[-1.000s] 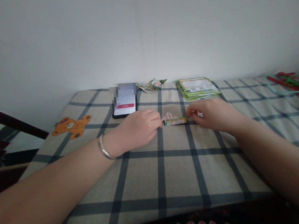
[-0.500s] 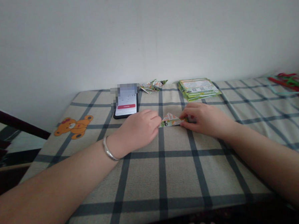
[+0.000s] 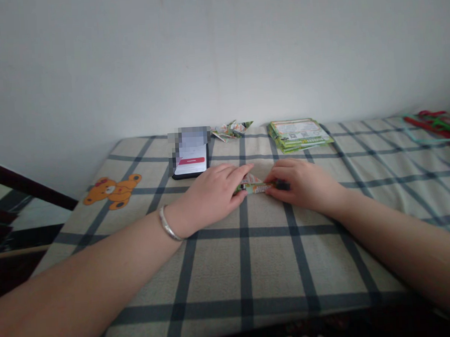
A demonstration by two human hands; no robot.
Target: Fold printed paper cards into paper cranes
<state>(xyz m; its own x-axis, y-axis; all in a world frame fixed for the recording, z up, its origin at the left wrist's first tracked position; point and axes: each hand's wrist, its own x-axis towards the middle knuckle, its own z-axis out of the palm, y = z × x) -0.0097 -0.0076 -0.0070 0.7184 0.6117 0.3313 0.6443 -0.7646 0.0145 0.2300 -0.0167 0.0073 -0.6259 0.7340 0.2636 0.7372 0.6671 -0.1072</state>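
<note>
A person's two bare hands meet over a small folded paper (image 3: 254,188) at the middle of a table covered with a beige-and-blue checked cloth (image 3: 215,269); the paper, printed in green, white and orange, has a pointed top above a flat band; the left hand (image 3: 219,191), below a silver bangle (image 3: 169,224), grips its left end, thumb in front and fingers behind, slightly spread; the right hand (image 3: 305,185) pinches its right end between thumb and forefinger, nearly closed; beyond the left hand lies a phone (image 3: 190,164) with a lit, partly blurred screen; just beside it sit folded paper pieces (image 3: 232,131); further right is a stack of green-edged leaflets (image 3: 299,133); an orange bear figure (image 3: 113,192) lies at left, red and green strips (image 3: 437,123) at far right.
</note>
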